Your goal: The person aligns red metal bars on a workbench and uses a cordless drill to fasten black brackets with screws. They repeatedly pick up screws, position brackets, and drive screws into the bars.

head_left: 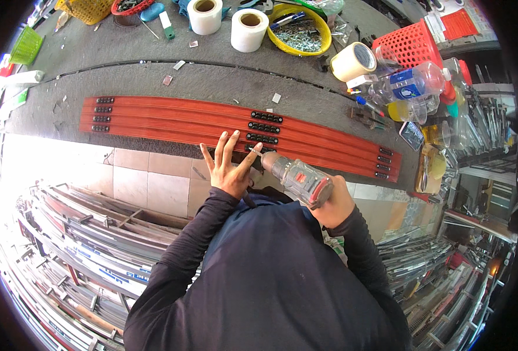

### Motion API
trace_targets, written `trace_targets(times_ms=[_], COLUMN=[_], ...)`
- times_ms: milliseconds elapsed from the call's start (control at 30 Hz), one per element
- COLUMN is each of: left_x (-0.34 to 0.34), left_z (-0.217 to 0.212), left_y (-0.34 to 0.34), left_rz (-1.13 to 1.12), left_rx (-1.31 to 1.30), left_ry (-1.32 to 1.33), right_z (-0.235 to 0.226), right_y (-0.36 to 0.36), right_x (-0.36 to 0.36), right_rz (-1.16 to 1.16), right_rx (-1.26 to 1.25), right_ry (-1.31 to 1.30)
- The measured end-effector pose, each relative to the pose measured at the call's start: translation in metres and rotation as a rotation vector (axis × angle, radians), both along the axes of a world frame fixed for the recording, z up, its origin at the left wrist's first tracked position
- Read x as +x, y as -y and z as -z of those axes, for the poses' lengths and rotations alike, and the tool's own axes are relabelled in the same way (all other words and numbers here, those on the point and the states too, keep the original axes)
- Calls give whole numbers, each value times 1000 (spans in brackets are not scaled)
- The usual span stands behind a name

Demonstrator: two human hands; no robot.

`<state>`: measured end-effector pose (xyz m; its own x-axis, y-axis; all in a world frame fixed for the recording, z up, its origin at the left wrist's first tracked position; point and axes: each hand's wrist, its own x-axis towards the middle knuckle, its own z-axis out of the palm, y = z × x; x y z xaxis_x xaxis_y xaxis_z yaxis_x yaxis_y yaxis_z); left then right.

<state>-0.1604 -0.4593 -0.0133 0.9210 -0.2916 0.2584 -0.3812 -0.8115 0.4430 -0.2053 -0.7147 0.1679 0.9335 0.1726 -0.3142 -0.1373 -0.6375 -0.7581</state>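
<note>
Several long reddish-brown bars (183, 121) lie side by side along the front of the grey-covered bench. Small black fittings (263, 127) sit across them in groups near the left end, the middle and the right end. My right hand (336, 205) grips a cordless drill (300, 177) by its handle, its bit pointing left at the nearest middle fitting. Fingers spread, my left hand (230, 167) rests on the nearest bars just left of the bit. The index fingertip is beside the bit and partly covers that fitting; whether it pinches a screw is too small to tell.
Behind the bars stand two white film rolls (249, 30) and a yellow basket of screws (300, 36). A tape roll (354, 61), red basket (408, 44), plastic bottle (417, 82) and phone (411, 136) crowd the right. Metal profiles (89, 234) fill racks below.
</note>
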Motion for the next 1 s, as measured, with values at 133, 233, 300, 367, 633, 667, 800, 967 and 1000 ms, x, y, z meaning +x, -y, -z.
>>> trace_targets(times_ms=[133, 233, 300, 367, 633, 667, 800, 967, 1000], left_x=[0, 0, 1, 2, 3, 3, 3, 6, 6], left_z=[-2, -2, -2, -2, 0, 0, 1, 0, -3], left_y=[1, 2, 2, 2, 3, 2, -6, -16, -18], left_rz=[-21, -31, -32, -28, -22, -21, 17, 97, 91], left_rx=[-15, -49, -61, -40, -70, -66, -105, -332, -358], left_ry=[-9, -3, 3, 2, 21, 13, 15, 106, 129], right_z=[2, -2, -6, -7, -2, -4, -12, -14, -14], right_y=[-7, -8, -8, -8, -7, -7, -6, 0, -1], right_x=[12, 16, 16, 16, 20, 20, 18, 9, 6], right_rz=[-32, -38, 7, 30, 7, 20, 34, 53, 76], right_rx=[-60, -53, -15, 13, -7, 20, 133, 138, 124], right_ry=[-18, -31, -95, -111, -77, -63, -42, 44, 47])
